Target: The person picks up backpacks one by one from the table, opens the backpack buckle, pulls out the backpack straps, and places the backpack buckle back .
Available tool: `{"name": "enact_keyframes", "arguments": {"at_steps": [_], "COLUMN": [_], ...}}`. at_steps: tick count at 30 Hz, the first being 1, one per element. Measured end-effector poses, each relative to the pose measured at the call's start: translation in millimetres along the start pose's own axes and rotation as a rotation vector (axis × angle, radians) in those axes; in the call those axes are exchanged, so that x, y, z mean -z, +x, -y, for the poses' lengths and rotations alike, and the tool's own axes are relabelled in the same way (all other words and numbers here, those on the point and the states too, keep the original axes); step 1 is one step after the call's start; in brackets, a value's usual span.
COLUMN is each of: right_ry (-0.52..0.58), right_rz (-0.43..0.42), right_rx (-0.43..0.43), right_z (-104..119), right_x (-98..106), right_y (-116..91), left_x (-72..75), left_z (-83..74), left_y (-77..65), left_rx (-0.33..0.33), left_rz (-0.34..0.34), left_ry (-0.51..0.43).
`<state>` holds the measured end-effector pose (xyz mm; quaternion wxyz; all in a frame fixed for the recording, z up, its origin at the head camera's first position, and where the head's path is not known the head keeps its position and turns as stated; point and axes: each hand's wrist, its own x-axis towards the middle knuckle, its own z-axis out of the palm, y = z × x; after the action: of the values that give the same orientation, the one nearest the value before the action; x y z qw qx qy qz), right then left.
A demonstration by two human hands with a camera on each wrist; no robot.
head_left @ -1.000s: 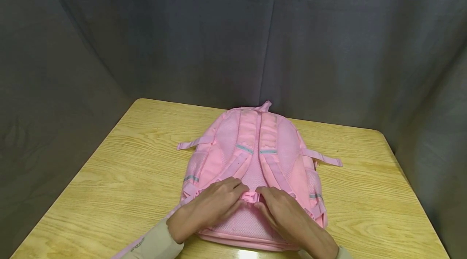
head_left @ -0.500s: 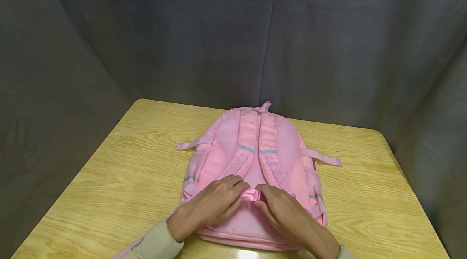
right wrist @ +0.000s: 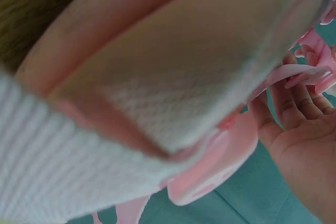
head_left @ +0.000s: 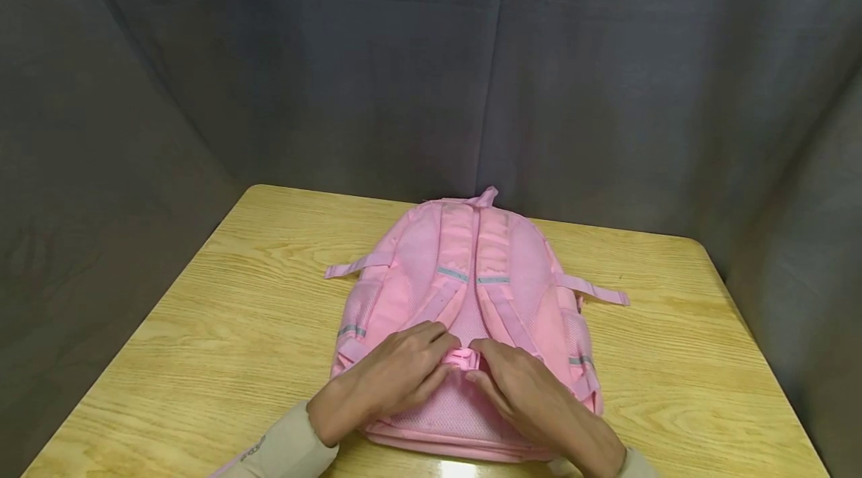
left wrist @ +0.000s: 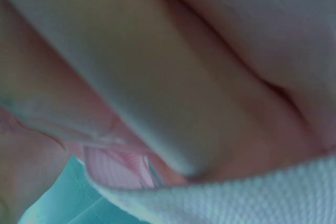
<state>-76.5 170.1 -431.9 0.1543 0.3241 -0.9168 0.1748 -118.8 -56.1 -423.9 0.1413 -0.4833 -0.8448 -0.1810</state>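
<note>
A pink backpack [head_left: 471, 418] lies with its shoulder straps facing up and its top toward the far curtain. Over its lower back panel, a pink plastic buckle [head_left: 462, 358] sits between both hands. My left hand [head_left: 404, 369] pinches its left side with thumb and fingers, while my right hand [head_left: 525, 388] pinches the right side. The fingertips partly cover the buckle, so I cannot tell whether its halves are joined. In the right wrist view, the left hand [right wrist: 304, 150] appears beyond a pink strap [right wrist: 294, 72]. Skin and cuff fill most of the left wrist view.
The wooden table [head_left: 222, 328] extends to both sides of the backpack. A loose strap end [head_left: 595, 289] sticks out on the right and another strap end [head_left: 350, 268] on the left. Dark grey curtain [head_left: 377, 89] surrounds the table's back and sides.
Both hands have lifted the buckle slightly, and it now shows tilted a little differently between the fingertips. Their pinching hold stays the same, and the backpack lies as before.
</note>
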Motion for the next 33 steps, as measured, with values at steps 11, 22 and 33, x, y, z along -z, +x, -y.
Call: {"name": "enact_keyframes", "arguments": {"at_steps": [11, 22, 33], "right_ry": [-0.002, -0.007, 0.008], "right_rz": [0.002, 0.004, 0.006], "right_rx": [0.005, 0.008, 0.000], "right_z": [-0.5, -0.2, 0.5], "right_x": [-1.1, -1.3, 0.8], "right_y": [0.4, -0.4, 1.8], "left_x": [-0.9, -0.2, -0.9], "left_z": [0.5, 0.0, 0.9], "left_y": [0.6, 0.5, 0.2], "left_rx": [-0.018, -0.022, -0.023], "left_rz": [-0.024, -0.016, -0.040], "left_ry": [0.000, 0.013, 0.008]}}
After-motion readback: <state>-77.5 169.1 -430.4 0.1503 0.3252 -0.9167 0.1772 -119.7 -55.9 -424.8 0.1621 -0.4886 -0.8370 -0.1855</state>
